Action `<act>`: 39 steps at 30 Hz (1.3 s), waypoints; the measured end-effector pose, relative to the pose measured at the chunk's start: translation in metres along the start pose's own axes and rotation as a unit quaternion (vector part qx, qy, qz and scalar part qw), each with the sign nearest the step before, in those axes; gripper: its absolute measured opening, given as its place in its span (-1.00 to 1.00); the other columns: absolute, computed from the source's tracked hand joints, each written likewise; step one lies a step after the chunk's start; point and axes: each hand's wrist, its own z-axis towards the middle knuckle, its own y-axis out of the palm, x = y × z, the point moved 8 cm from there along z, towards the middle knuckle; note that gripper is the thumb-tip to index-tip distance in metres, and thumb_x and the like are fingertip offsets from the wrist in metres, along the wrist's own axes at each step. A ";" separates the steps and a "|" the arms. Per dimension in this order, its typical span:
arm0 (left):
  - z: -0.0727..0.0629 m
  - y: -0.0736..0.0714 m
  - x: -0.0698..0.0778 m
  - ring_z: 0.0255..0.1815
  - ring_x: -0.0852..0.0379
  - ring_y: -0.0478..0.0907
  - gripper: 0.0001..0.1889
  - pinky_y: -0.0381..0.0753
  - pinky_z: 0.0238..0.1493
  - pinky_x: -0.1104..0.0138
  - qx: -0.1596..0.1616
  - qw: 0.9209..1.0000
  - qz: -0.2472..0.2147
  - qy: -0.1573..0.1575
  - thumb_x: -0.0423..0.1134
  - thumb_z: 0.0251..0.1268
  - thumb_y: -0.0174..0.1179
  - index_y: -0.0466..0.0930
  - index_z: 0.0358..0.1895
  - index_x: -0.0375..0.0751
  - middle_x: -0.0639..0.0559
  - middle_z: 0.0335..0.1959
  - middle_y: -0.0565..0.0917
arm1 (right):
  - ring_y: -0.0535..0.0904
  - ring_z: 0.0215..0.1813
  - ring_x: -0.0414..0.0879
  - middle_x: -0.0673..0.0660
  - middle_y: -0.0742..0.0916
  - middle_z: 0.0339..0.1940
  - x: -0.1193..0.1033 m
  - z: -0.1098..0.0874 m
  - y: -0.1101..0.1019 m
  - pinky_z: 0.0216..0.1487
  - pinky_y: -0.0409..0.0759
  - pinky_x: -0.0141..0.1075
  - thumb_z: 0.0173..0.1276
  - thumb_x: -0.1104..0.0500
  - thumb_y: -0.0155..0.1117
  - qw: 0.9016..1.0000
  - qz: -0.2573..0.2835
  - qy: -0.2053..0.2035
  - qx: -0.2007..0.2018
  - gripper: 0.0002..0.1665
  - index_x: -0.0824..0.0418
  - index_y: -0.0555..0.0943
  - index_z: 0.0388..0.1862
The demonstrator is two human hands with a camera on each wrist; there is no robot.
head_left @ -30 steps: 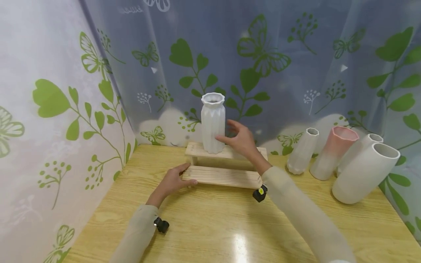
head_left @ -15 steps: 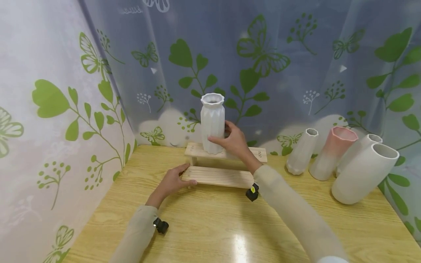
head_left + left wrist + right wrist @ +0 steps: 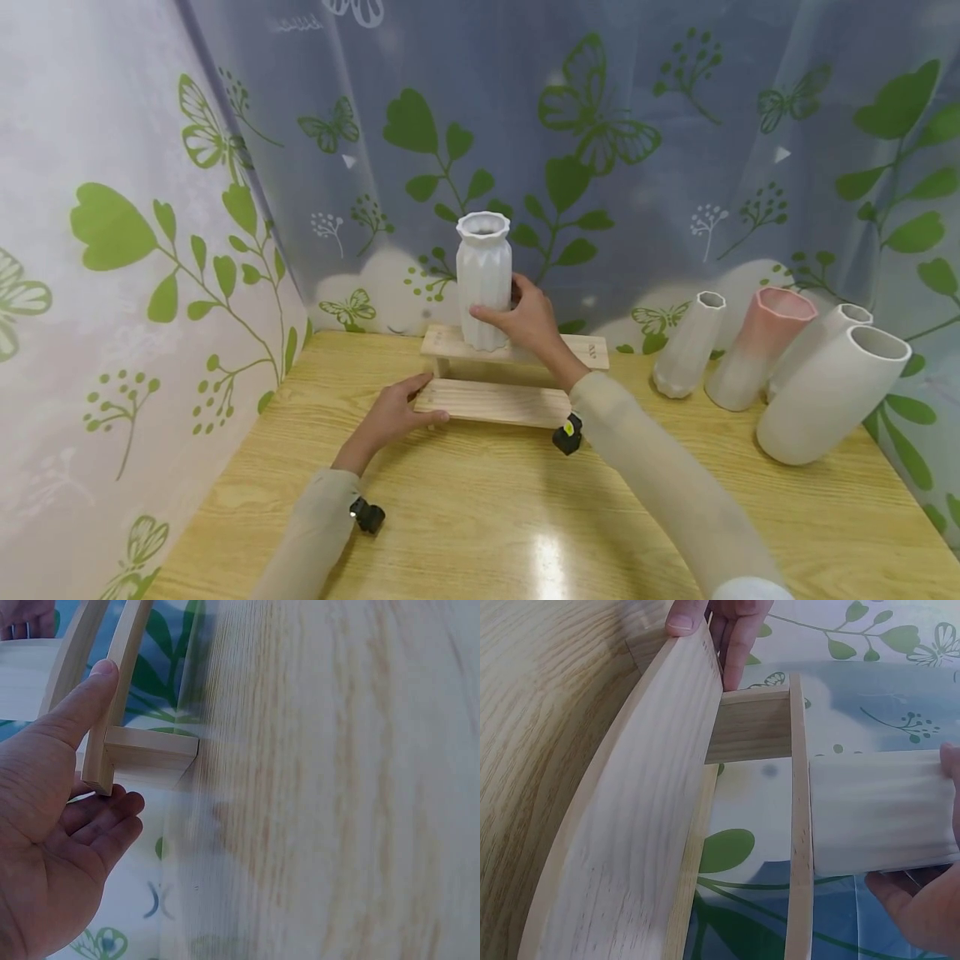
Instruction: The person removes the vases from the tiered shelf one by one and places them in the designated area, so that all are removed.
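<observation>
A white ribbed vase [image 3: 481,279] with a scalloped rim stands upright on the left part of the upper step of a two-step wooden stand [image 3: 495,402]. My right hand [image 3: 531,323] holds the vase low on its right side, thumb in front and fingers going behind it. In the right wrist view the vase [image 3: 877,814] meets the upper board. My left hand [image 3: 395,414] grips the left end of the lower step. Seen from the left wrist, the thumb of that hand [image 3: 45,817] lies on one side of the board and the fingers on the other.
Several vases stand at the right of the wooden table [image 3: 465,525]: a slim white one [image 3: 688,350], a pink-and-white one [image 3: 753,354], and a wide white one [image 3: 828,400] partly hiding another white vase [image 3: 813,346]. A patterned curtain [image 3: 480,100] hangs close behind the stand.
My right hand has moved left onto the vase, and its fingers have closed around it. The vase stays on the upper step. My left hand keeps its grip on the stand.
</observation>
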 end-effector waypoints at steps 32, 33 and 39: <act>-0.001 0.002 -0.001 0.54 -0.21 0.27 0.02 0.40 0.47 0.00 -0.006 1.000 -0.023 0.002 0.10 0.18 0.49 0.20 0.56 -0.39 -0.30 0.55 0.28 | 0.68 0.18 0.07 0.18 0.71 0.21 -0.007 -0.016 -0.021 0.12 0.73 -0.04 0.06 -0.14 0.68 0.999 0.022 0.011 0.040 -0.02 0.21 0.50 0.39; -0.001 0.002 -0.001 0.54 -0.21 0.27 0.01 0.40 0.47 -0.01 -0.006 1.000 -0.025 0.003 0.09 0.19 0.49 0.20 0.56 -0.39 -0.30 0.55 0.28 | 0.68 0.17 0.07 0.18 0.72 0.21 -0.008 -0.017 -0.023 0.11 0.73 -0.04 0.06 -0.14 0.68 0.999 0.023 0.009 0.038 -0.03 0.21 0.51 0.39; 0.000 0.002 -0.001 0.54 -0.20 0.28 0.01 0.42 0.47 0.01 -0.003 1.000 -0.022 0.004 0.10 0.17 0.50 0.22 0.56 -0.38 -0.29 0.55 0.29 | 0.69 0.15 0.07 0.19 0.72 0.17 -0.011 -0.026 -0.037 0.10 0.73 -0.03 0.05 -0.15 0.69 0.999 0.029 0.009 0.030 -0.03 0.22 0.51 0.37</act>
